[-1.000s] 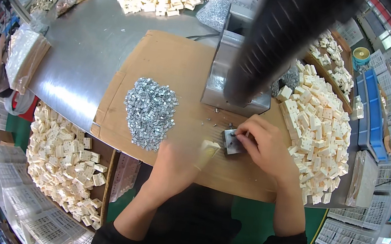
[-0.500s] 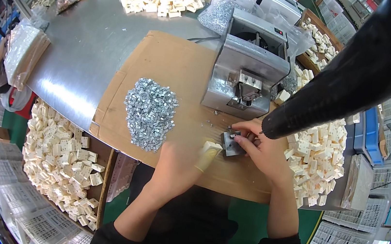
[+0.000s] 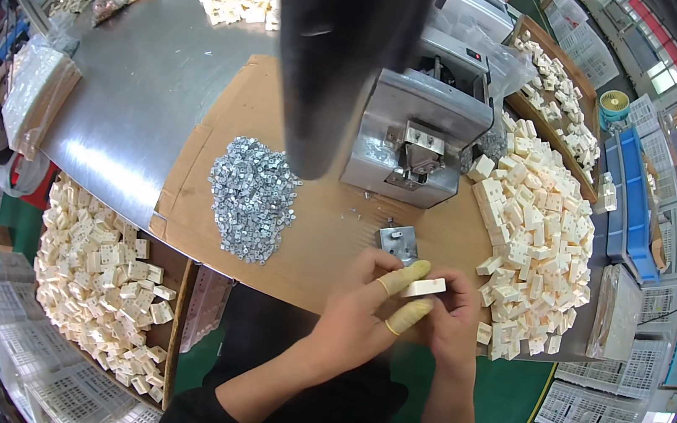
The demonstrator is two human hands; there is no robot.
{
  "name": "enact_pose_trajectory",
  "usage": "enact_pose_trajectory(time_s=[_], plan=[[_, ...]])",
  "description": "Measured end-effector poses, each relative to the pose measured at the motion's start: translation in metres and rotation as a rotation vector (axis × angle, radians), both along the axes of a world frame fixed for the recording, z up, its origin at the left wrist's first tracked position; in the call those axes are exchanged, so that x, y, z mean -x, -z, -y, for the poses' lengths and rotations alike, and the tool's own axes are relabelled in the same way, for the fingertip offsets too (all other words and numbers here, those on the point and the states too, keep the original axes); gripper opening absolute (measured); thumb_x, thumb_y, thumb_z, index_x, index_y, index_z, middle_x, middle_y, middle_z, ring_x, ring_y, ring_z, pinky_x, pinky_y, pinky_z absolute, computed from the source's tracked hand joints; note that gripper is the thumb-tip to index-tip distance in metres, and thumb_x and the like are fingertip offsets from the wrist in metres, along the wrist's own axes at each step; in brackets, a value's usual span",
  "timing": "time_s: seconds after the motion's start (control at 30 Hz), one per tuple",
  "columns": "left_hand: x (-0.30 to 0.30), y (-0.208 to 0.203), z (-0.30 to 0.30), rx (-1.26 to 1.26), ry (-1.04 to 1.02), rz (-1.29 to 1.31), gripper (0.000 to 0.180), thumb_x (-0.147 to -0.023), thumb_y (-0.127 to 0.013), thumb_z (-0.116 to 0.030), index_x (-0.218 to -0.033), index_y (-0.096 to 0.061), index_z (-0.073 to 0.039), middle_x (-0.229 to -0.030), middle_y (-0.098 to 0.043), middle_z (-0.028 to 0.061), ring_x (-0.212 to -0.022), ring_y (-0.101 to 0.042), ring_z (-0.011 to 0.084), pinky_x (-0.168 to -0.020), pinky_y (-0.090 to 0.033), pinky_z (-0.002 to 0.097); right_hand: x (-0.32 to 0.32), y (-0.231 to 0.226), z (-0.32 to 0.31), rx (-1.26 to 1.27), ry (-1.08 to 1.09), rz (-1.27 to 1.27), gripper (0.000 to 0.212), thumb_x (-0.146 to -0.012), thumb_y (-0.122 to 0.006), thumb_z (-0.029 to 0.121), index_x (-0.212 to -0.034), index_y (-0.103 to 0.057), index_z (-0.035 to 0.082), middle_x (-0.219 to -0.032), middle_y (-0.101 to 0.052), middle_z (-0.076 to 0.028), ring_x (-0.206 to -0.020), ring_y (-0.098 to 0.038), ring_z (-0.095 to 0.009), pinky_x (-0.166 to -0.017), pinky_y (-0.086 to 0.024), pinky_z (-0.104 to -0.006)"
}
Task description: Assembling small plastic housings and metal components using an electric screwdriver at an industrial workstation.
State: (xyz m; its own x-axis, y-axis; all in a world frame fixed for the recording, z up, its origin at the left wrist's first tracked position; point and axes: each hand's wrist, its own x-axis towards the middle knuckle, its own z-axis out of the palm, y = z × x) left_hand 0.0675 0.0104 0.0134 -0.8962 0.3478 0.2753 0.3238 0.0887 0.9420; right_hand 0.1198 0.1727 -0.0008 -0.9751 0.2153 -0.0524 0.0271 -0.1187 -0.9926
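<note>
My left hand [image 3: 360,309] wears yellow finger cots on its thumb and index finger. Between them it pinches a small cream plastic block [image 3: 425,287] above the near edge of the cardboard. My right hand [image 3: 455,317] closes its fingers on the block's right end; some fingertips are hidden behind it. Just beyond the hands lies a small grey metal fixture [image 3: 399,244], touched by neither. A heap of small silvery metal pieces [image 3: 251,201] is spread on the cardboard sheet [image 3: 224,113] to the left.
A boxy metal machine [image 3: 412,128] stands behind the fixture. Cream blocks [image 3: 538,236] pile up at right; more fill a wooden bin [image 3: 182,319] at lower left. A blurred black tapered tool [image 3: 333,50] hangs over the middle, hiding part of the table.
My right hand has left the metal fixture and come to the cream block. My left hand has moved right with the block. The black tool has swung from right to middle.
</note>
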Motion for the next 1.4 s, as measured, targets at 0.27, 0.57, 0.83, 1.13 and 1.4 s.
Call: enact_pose_trajectory(time_s=[0.27, 0.57, 0.83, 1.13, 1.4], plan=[[0.033, 0.008, 0.003, 0.282, -0.225, -0.141, 0.031, -0.079, -0.08, -0.008, -0.109, -0.073, -0.005, -0.097, -0.065, 0.0112, -0.077, -0.066, 0.0236, -0.067, -0.054, 0.0332, 0.01, -0.015, -0.009, 0.254, 0.098, 0.085, 0.018, -0.101, -0.056, 0.01, -0.116, -0.058, -0.001, -0.103, -0.068, -0.012, -0.084, -0.071, -0.021, -0.065, -0.061, -0.0324], [0.047, 0.022, -0.008, 0.326, -0.243, -0.273, 0.016, -0.079, -0.077, -0.002, -0.095, -0.074, -0.004, -0.09, -0.066, 0.0094, -0.072, -0.067, 0.0279, -0.063, -0.054, 0.0374, 0.035, -0.031, -0.011, 0.279, -0.016, 0.193, 0.026, -0.099, -0.06, 0.01, -0.122, -0.06, -0.001, -0.105, -0.067, -0.008, -0.093, -0.067, -0.016, -0.075, -0.06, -0.031], [0.05, 0.019, -0.003, 0.333, -0.228, -0.187, 0.014, -0.079, -0.077, -0.003, -0.092, -0.073, -0.002, -0.089, -0.066, 0.0103, -0.073, -0.068, 0.0294, -0.064, -0.055, 0.0378, 0.061, -0.024, 0.004, -0.854, 0.069, -0.083, 0.032, -0.083, -0.074, 0.006, -0.115, -0.069, 0.004, -0.098, -0.069, -0.013, -0.083, -0.07, -0.022, -0.068, -0.056, -0.0324], [0.054, 0.019, -0.007, 0.301, -0.188, -0.192, 0.015, -0.077, -0.078, -0.004, -0.091, -0.073, -0.003, -0.088, -0.065, 0.012, -0.073, -0.067, 0.0318, -0.064, -0.054, 0.0401, 0.048, -0.023, 0.007, -1.127, 0.069, -0.301, 0.032, -0.076, -0.081, 0.002, -0.107, -0.071, 0.0, -0.093, -0.072, -0.014, -0.078, -0.071, -0.026, -0.07, -0.056, -0.0333], [0.053, -0.042, 0.048, 0.547, 0.026, -0.335, 0.032, -0.075, -0.077, -0.004, -0.106, -0.069, 0.001, -0.098, -0.065, 0.0154, -0.09, -0.065, 0.0358, -0.079, -0.053, 0.0436, 0.048, -0.019, 0.007, -1.166, -0.096, -0.465, 0.029, -0.073, -0.082, 0.005, -0.1, -0.071, 0.003, -0.093, -0.068, -0.011, -0.08, -0.066, -0.029, -0.071, -0.054, -0.0365]])
